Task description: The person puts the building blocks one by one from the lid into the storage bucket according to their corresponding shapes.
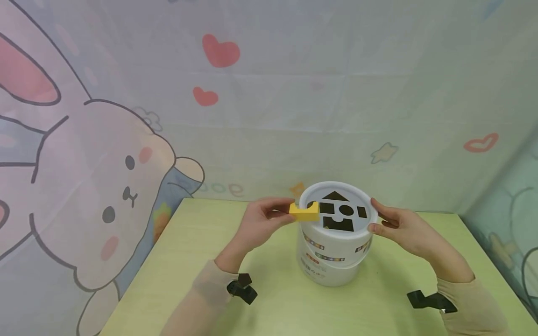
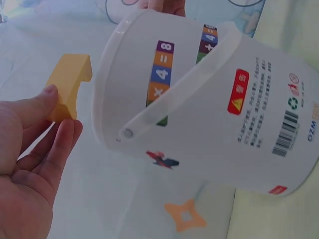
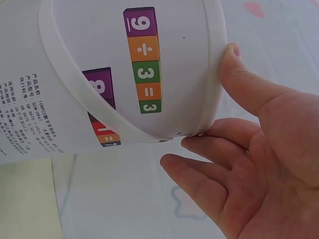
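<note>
Now the left hand (image 1: 262, 219) has the goods: thumb and fingers pinch a yellow block with a half-round scoop in one long side (image 1: 304, 215), up at the left rim of a white plastic lid with dark cut-outs (image 1: 358, 198). The left wrist view shows a gap between block and lid. Across the way, the right hand (image 1: 405, 231) sets thumb and fingertips, spread apart, against the right edge of that lid, atop a tall white plastic bucket (image 1: 329, 276). And look at the line-up! In the head view the block's long axis runs roughly left to right, scoop toward the far side; the dark notched slot (image 1: 338, 225) lies just to its right and a touch nearer the person, its own bite on the far edge too. The right thumb sits closer to the slot, but the left carries the block.
</note>
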The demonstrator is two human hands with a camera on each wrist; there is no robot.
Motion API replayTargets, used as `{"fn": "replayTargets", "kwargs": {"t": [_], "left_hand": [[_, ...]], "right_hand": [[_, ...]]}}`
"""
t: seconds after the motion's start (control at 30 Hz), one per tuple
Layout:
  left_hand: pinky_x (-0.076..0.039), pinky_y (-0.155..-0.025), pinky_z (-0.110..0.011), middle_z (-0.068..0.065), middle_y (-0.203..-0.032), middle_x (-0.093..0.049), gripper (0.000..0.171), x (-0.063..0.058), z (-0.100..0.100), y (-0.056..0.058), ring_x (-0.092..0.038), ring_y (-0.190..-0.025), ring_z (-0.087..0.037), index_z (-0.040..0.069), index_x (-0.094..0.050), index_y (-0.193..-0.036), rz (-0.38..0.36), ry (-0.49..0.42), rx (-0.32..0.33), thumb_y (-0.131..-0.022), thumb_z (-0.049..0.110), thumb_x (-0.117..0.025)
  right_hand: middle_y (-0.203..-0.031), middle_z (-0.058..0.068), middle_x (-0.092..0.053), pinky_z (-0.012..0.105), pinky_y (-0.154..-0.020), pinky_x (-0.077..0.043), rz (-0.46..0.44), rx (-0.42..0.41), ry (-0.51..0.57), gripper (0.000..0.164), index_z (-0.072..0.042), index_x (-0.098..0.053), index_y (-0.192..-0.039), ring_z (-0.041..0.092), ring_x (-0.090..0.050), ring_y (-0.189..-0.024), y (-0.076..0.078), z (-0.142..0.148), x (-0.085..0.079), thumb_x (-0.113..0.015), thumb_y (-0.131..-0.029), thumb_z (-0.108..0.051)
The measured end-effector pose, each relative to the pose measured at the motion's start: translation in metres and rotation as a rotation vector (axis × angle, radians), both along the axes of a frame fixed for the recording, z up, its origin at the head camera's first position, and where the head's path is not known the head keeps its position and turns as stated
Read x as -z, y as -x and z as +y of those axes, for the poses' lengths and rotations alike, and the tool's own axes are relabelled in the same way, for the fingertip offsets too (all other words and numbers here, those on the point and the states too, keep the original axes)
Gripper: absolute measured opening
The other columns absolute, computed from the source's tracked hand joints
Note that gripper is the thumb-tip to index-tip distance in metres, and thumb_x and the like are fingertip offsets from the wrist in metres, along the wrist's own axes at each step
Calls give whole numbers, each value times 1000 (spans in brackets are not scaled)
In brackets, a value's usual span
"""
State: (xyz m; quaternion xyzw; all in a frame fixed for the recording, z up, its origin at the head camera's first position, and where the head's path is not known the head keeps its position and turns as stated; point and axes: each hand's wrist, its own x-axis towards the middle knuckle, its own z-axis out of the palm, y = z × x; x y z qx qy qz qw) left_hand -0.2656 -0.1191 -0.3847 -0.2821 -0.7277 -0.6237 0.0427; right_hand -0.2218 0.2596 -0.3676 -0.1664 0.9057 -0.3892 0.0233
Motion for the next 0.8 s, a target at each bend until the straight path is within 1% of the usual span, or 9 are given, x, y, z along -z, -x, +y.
{"fn": "replayTargets", "kwargs": {"t": [0.17, 0.37, 0.53, 0.67, 0.8], "left_hand": [[-63, -92, -38, -15, -118, -75, 38, -5, 16, -4, -76, -102, -28, -3, -75, -128, 56, -18, 34, -91, -4, -83], [-62, -94, -34, -17, -122, -74, 37, -11, 36, -8, -77, -106, -28, -6, -74, -126, 116, 8, 64, -90, -5, -83], [-62, -93, -31, -17, -122, -73, 36, -13, 47, -10, -77, -106, -28, -8, -74, -123, 144, 16, 72, -89, -6, -84], [-62, -91, -30, -16, -122, -73, 35, -13, 52, -9, -77, -104, -27, -9, -74, -123, 161, 60, 70, -90, -6, -83], [-62, -88, -26, -15, -119, -73, 33, -14, 56, -9, -78, -101, -22, -8, -75, -122, 178, 120, 55, -90, -4, -84]], "right_hand": [[-165, 27, -35, 59, -105, -51, 3, -4, -4, 81, -1, -29, -167, 47, -54, -138, -1, -1, 0, -70, -106, -35], [-165, 27, -35, 59, -105, -51, 5, 6, -18, 80, -1, -30, -166, 49, -54, -138, -2, -2, -2, -70, -106, -35], [-165, 27, -35, 59, -106, -51, 0, 10, -17, 82, -1, -29, -167, 48, -53, -139, -2, -3, -2, -70, -106, -39], [-165, 27, -36, 59, -106, -51, 4, 9, -17, 82, -2, -29, -167, 48, -53, -139, -2, -5, -3, -69, -106, -40], [-165, 27, -36, 59, -105, -51, 6, 7, -18, 82, -2, -30, -167, 47, -54, -139, -2, -5, -3, -69, -106, -39]]}}
